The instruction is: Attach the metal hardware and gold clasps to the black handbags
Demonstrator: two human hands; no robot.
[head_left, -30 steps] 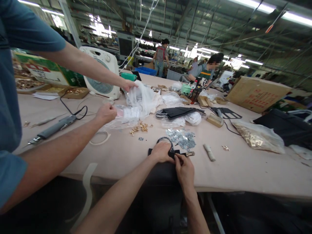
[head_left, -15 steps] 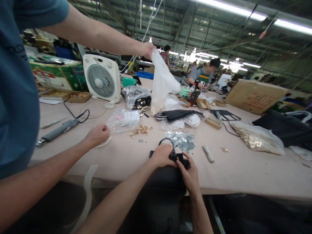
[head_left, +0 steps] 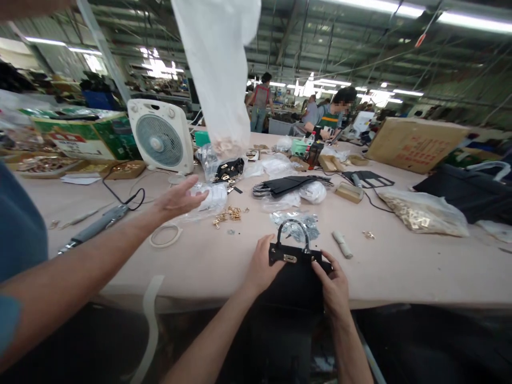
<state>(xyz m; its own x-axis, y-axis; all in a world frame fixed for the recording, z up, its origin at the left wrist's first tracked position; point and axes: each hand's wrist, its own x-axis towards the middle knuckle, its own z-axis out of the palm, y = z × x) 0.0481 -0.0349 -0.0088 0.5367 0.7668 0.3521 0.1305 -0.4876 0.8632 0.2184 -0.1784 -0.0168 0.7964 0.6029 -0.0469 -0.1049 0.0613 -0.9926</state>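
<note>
A small black handbag (head_left: 294, 282) stands upright at the table's front edge, with its curved handle up and a gold-coloured clasp plate on its front. My left hand (head_left: 264, 266) grips its left upper side, thumb on the front near the plate. On the right upper corner, my right hand (head_left: 334, 277) holds the bag with thumb and fingers beside a small gold fitting. Just behind the handle lies a pile of silver metal pieces (head_left: 304, 226). Gold-coloured fittings (head_left: 232, 214) are heaped farther left.
A co-worker's open hand (head_left: 182, 200) reaches in from the left, below a raised plastic bag (head_left: 224, 74). A fan (head_left: 162, 138), a grey tool (head_left: 96, 226), a tape ring (head_left: 165, 236), black bag parts (head_left: 292, 185), a rolled cloth (head_left: 342, 245) and a bag of fittings (head_left: 424, 213) surround the work.
My left hand has moved from over the handle to the bag's left side, uncovering the clasp plate. The co-worker's fist has opened, and the plastic bag has been lifted up and left.
</note>
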